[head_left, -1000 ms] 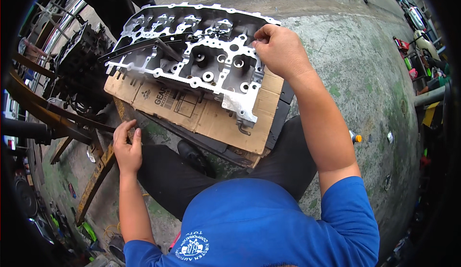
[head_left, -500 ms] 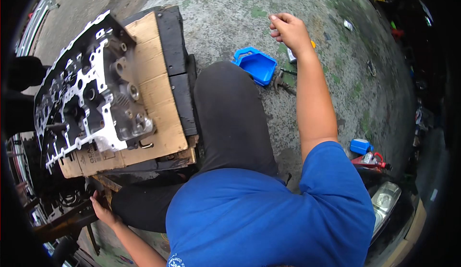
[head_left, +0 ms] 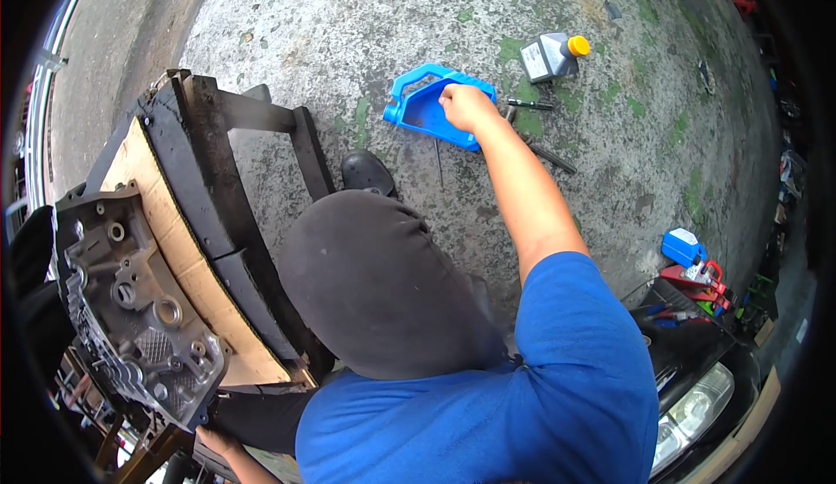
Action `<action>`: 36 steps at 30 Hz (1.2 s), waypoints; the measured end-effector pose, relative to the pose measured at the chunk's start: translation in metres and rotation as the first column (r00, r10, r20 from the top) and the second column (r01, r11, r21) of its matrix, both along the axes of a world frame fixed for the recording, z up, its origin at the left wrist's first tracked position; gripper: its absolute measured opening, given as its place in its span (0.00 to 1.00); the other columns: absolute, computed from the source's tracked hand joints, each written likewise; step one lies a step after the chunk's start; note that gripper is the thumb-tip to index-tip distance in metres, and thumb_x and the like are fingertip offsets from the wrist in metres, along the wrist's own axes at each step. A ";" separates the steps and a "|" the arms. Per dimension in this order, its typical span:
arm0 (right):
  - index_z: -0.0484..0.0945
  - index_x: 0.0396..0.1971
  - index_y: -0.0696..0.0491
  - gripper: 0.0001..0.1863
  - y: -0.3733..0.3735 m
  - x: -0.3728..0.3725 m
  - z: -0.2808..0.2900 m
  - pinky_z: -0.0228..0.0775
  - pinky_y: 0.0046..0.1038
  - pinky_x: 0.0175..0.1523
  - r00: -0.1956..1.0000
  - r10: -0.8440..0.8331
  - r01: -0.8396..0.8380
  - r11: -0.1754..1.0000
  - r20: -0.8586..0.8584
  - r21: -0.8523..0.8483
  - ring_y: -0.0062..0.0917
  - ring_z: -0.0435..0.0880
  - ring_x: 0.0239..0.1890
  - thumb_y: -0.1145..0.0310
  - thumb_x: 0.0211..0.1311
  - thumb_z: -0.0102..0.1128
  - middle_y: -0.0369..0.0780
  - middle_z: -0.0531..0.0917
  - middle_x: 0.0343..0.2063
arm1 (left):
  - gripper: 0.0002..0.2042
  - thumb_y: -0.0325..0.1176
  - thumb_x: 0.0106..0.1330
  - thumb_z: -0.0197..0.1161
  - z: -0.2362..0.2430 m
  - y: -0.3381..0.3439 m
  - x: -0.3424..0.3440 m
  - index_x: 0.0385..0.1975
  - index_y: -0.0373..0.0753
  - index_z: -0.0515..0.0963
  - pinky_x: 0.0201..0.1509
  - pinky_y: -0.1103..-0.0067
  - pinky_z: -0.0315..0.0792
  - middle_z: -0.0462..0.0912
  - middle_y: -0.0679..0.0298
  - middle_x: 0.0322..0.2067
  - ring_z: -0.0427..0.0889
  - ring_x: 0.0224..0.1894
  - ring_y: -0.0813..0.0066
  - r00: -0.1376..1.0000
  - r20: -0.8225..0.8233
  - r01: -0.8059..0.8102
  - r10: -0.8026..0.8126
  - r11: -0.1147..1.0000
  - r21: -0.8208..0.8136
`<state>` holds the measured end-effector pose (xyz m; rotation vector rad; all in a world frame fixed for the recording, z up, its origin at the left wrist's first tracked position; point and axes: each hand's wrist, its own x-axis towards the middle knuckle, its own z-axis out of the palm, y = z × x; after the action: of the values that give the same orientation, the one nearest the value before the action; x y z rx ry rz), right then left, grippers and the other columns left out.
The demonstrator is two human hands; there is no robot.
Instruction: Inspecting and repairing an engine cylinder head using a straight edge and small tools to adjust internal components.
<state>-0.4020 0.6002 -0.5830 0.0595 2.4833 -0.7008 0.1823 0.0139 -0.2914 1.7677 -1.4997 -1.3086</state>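
Observation:
Over a blue cut-open jug [head_left: 409,118] on the floor, my right hand [head_left: 468,108] reaches down with curled fingers. Its fingertips point into the hollow of the jug, and whatever they may pinch is hidden. My left hand [head_left: 216,442] is low at the left, beside my thigh and close to the lower end of a grey metal engine cylinder head [head_left: 144,310]; most of its fingers are out of sight. That cylinder head rests at the left by a cardboard sheet [head_left: 187,249] on a dark wooden stand [head_left: 248,284].
Right of the blue jug stands a grey bottle with a yellow cap [head_left: 549,59]. Near it lie a socket tool [head_left: 529,104] and a dark bar [head_left: 553,157]. A thin rod [head_left: 438,166] lies below the jug. A car headlight [head_left: 697,414] is at the lower right.
My right hand has come down and left to the blue jug. My view and body have turned right and leaned over, so the cylinder head sits lower left. My left hand shows less.

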 end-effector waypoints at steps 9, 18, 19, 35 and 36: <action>0.91 0.41 0.49 0.11 -0.033 -0.015 -0.063 0.79 0.40 0.58 0.982 0.117 -0.125 0.991 0.150 0.047 0.42 0.88 0.51 0.64 0.62 0.65 0.46 0.89 0.46 | 0.23 0.45 0.81 0.48 0.013 0.015 -0.022 0.60 0.31 0.76 0.66 0.66 0.69 0.81 0.54 0.58 0.78 0.58 0.61 0.911 0.360 0.288 -0.204 0.937 -0.198; 0.89 0.42 0.55 0.14 -0.069 -0.014 -0.079 0.79 0.42 0.59 0.965 -0.223 0.199 0.965 0.136 0.169 0.45 0.87 0.53 0.67 0.61 0.60 0.52 0.87 0.48 | 0.20 0.42 0.79 0.52 -0.010 -0.005 -0.029 0.55 0.30 0.78 0.60 0.69 0.73 0.83 0.57 0.51 0.81 0.52 0.64 0.836 0.386 0.447 -0.390 0.892 -0.068; 0.89 0.42 0.54 0.14 -0.069 -0.014 -0.084 0.79 0.42 0.59 0.961 -0.243 0.218 0.960 0.132 0.178 0.45 0.87 0.53 0.66 0.61 0.60 0.52 0.87 0.48 | 0.20 0.42 0.78 0.52 -0.009 -0.002 -0.027 0.54 0.30 0.79 0.59 0.69 0.73 0.83 0.57 0.51 0.81 0.51 0.64 0.832 0.386 0.454 -0.398 0.889 -0.061; 0.88 0.40 0.61 0.24 -0.049 -0.010 -0.066 0.77 0.43 0.59 0.952 -0.285 0.268 0.953 0.116 0.137 0.50 0.86 0.53 0.53 0.57 0.66 0.58 0.86 0.47 | 0.19 0.38 0.78 0.52 -0.022 0.015 -0.001 0.50 0.28 0.83 0.47 0.74 0.78 0.88 0.60 0.40 0.86 0.41 0.71 0.798 0.507 0.522 -0.324 0.793 -0.315; 0.87 0.41 0.63 0.24 -0.046 -0.012 -0.052 0.77 0.43 0.60 0.950 -0.280 0.263 0.956 0.138 0.134 0.50 0.86 0.54 0.56 0.56 0.65 0.59 0.86 0.48 | 0.20 0.39 0.79 0.51 -0.025 0.012 -0.006 0.50 0.27 0.82 0.47 0.73 0.78 0.88 0.59 0.41 0.85 0.41 0.71 0.890 0.355 0.402 -0.286 0.858 -0.318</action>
<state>-0.4145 0.5544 -0.6346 0.4898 2.3845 -0.6372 0.1761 0.0263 -0.3160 1.5233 -2.1608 -0.8300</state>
